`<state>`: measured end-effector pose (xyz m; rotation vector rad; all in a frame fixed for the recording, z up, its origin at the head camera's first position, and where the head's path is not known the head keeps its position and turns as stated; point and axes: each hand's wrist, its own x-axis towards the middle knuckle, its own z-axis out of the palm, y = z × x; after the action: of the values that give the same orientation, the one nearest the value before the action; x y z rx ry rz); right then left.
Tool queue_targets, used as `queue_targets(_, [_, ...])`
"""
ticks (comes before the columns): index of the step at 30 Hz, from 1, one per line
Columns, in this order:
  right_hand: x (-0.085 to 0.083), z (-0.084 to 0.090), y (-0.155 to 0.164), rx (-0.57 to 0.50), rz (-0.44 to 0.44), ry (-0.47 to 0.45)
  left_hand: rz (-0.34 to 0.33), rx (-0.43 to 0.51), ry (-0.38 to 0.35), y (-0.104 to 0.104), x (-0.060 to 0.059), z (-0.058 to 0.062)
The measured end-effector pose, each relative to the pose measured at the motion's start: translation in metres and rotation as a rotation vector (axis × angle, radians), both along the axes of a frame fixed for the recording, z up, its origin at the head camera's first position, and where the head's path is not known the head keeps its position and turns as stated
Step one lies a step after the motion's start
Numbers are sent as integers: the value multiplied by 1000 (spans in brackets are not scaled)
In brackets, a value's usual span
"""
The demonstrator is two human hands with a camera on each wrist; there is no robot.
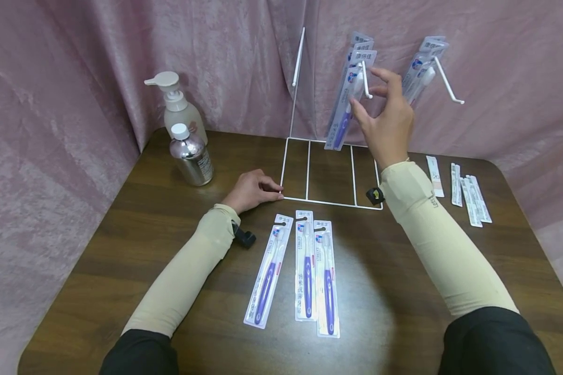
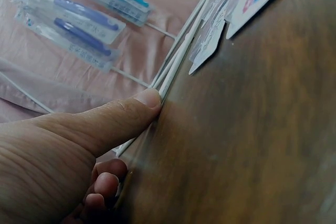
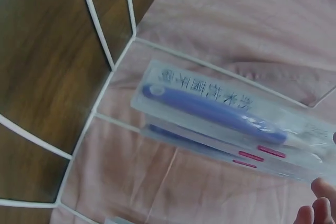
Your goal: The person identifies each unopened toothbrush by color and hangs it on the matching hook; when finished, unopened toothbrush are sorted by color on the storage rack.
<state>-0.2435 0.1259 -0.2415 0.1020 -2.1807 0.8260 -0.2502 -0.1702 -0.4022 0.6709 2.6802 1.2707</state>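
My right hand (image 1: 388,121) is up at the middle hook (image 1: 366,82) of the wire rack (image 1: 330,203), fingers spread and loose beside the packs (image 1: 348,96) hanging there. From the head view the thumb seems to brush the front pack, but I hold nothing that I can see; whether a fingertip rests on the card, I cannot tell. My left hand (image 1: 252,190) lies on the table (image 1: 136,219) with the thumb (image 2: 137,109) pressed to the front corner of the rack's base, the other fingers curled under.

To do this well, I judge the left hand should keep the base pinned, since a light wire stand would tip or slide under any push at the hook. The right should steady the front pack by its card edge and let it hang straight and square behind the upturned tip.

The head view alone shows three more packs (image 1: 307,265) lying flat near me, the second hook (image 1: 450,86) with its packs, the small packets (image 1: 469,195) to the right, and two bottles (image 1: 187,135) to the left. The left wrist view shows the thumb touching the wire. The right wrist view shows the hanging pack's (image 3: 226,119) purple handle from beneath, and only two fingertips (image 3: 315,203) at the corner.
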Motion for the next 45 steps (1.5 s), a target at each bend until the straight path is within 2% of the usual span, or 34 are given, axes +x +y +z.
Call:
queue_targets(4, [26, -11, 1, -15, 51, -31, -1, -3, -1, 0, 0, 1])
queue_targets(7, [50, -24, 1, 27, 111, -89, -3, -11, 1, 1, -1, 2])
queue_targets(11, [85, -44, -1, 147, 223, -229, -8, -13, 16, 3, -5, 3])
queue_targets(16, [125, -73, -3, 284, 365, -484, -7, -6, 24, 4, -9, 8])
queue_targets(19, [142, -89, -4, 336, 394, -617, -7, -9, 22, 4, -9, 10])
queue_targets(22, [152, -102, -5, 365, 392, -696, -3, -18, 20, 3, -9, 10])
queue_targets(30, [157, -121, -5, 375, 365, -701, 0, -12, 16, 4, -7, 8])
queue_targets(37, [161, -129, -4, 302, 352, -692, -6, -12, -21, 2, -2, 2])
queue_targets(42, [164, -126, -2, 222, 326, -673, -7, -8, -35, 0, 1, 0])
queue_targets(45, [161, -115, 0, 172, 319, -571, -2, -5, -24, 0, 1, -1])
